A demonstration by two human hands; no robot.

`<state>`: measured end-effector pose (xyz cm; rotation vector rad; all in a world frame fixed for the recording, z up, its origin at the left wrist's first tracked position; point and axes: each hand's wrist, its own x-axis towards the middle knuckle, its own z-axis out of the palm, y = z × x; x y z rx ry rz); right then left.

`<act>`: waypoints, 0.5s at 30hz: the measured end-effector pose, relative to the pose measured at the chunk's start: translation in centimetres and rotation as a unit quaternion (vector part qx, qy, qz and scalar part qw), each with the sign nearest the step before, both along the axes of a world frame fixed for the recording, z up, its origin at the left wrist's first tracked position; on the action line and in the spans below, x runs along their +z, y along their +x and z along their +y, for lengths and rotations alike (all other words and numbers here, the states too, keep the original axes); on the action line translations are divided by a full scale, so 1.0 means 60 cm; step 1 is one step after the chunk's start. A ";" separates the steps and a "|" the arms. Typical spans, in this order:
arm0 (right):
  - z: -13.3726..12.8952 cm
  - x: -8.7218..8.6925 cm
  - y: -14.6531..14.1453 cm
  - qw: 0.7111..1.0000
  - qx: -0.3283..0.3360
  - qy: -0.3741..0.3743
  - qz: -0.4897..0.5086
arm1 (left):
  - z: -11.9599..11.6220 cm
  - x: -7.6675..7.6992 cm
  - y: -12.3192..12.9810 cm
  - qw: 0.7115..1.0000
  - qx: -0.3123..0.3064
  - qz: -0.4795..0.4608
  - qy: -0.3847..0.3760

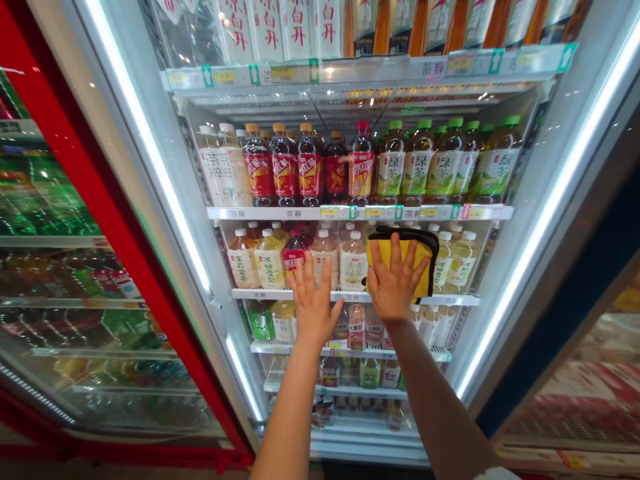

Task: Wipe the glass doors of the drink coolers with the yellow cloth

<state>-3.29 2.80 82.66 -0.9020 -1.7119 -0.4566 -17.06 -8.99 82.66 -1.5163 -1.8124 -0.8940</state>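
Observation:
My right hand (393,283) lies with spread fingers over a yellow microfiber cloth (424,252) with a black edge, holding it flat against the glass door of a drinks fridge. My left hand (314,303) is to the left of the cloth, open with fingers apart and holding nothing. Its palm faces the glass; whether it touches cannot be made out. Behind both hands are shelves of bottled drinks, including pale tea bottles (353,261) between the two hands. The hands and cloth cover part of the middle shelves.
Red-labelled bottles (310,170) and green-capped tea bottles (420,163) fill the shelf above. Bright light strips (145,133) run down both sides. A red-framed fridge (135,267) stands at left, and a dark blue frame (565,293) borders the right side.

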 end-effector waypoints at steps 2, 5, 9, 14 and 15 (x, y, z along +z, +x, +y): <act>-0.019 -0.004 -0.021 0.999 0.019 0.010 -0.032 | -0.003 0.002 -0.007 1.000 0.002 -0.006 0.002; -0.032 -0.046 -0.009 0.993 0.056 0.031 -0.098 | -0.006 0.002 -0.017 1.000 0.003 -0.014 0.005; -0.010 -0.061 0.029 0.995 0.041 0.026 -0.082 | -0.010 -0.004 -0.029 1.000 0.005 -0.016 0.007; -0.019 0.017 -0.045 1.000 0.004 -0.001 -0.024 | -0.022 -0.006 -0.047 1.000 0.016 -0.022 0.010; -0.031 0.023 -0.066 1.000 0.010 0.004 -0.028 | -0.026 -0.005 -0.051 1.000 0.017 -0.021 0.009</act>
